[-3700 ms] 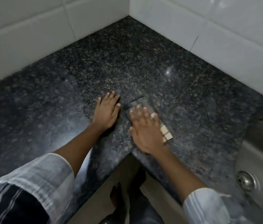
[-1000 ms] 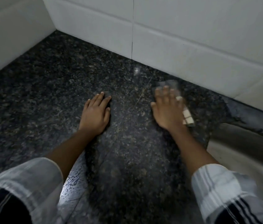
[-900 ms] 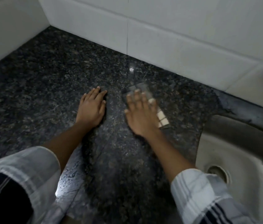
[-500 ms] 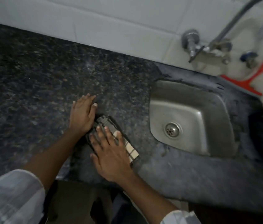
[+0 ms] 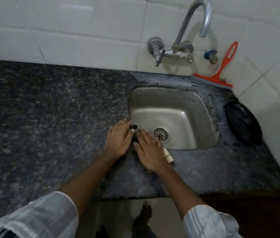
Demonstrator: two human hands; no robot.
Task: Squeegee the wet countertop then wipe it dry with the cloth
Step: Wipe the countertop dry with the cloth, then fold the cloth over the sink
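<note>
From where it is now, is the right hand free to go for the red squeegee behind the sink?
Probably yes, once it lets go: the right hand lies flat on the cloth at the sink's near-left corner. The squeegee leans on the tiles across the open basin, right of the tap.

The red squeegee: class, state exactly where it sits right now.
In the head view, the red squeegee leans against the tiled wall behind the sink's back right corner, right of the tap.
</note>
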